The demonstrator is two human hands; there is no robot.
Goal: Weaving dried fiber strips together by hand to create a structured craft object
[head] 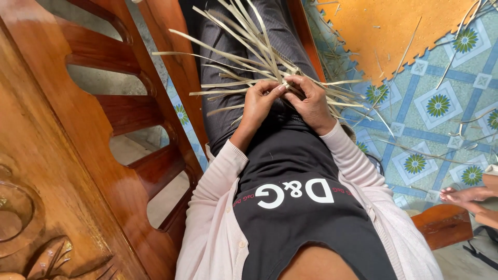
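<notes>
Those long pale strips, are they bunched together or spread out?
Spread out. The pale strips fan apart from where the left hand and right hand pinch them.

Carved wooden chair, blue flower-patterned floor, orange foam mat.

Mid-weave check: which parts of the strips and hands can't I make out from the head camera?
- Where the pale strips cross: covered by the left hand and right hand.
- Strip tips: cut off by the top edge.
- Fingertip grip: hidden behind the knuckles.
- A second person's foot: cropped at the right edge.
</notes>
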